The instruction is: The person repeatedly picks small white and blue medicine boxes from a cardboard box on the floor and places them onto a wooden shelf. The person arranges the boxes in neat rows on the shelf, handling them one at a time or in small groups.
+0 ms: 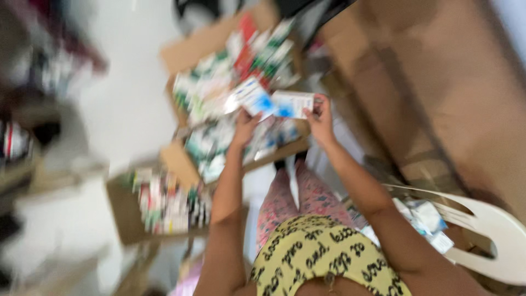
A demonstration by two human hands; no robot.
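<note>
Starting at the far left, the view is heavily blurred: dark shelves or clutter (22, 137) stand against a pale floor (126, 98), too smeared to tell what they hold. Next comes a small cardboard box (123, 211) on the floor, packed with upright little packages in red, green and white. Behind and above it lies a larger cardboard box (192, 46), also full of small cartons in white, green, red and blue.

Over that larger box the left hand (244, 127) is raised with its fingers bent around a white and blue carton (251, 97), which tilts up to the left. Just beside it, the right hand (320, 118) pinches the right end of a second white and blue carton (291, 104), held nearly level. The two hands are apart, each closed on its own carton, and the cartons' near ends almost meet; whether they touch cannot be told through the blur.

Below the hands are pink patterned trousers (312, 197) and a yellow top with black lettering (323, 252). To the right sits a white plastic chair (493, 230) carrying a few more small packages (427, 219), and behind it stands a large brown cardboard surface (438, 82).
</note>
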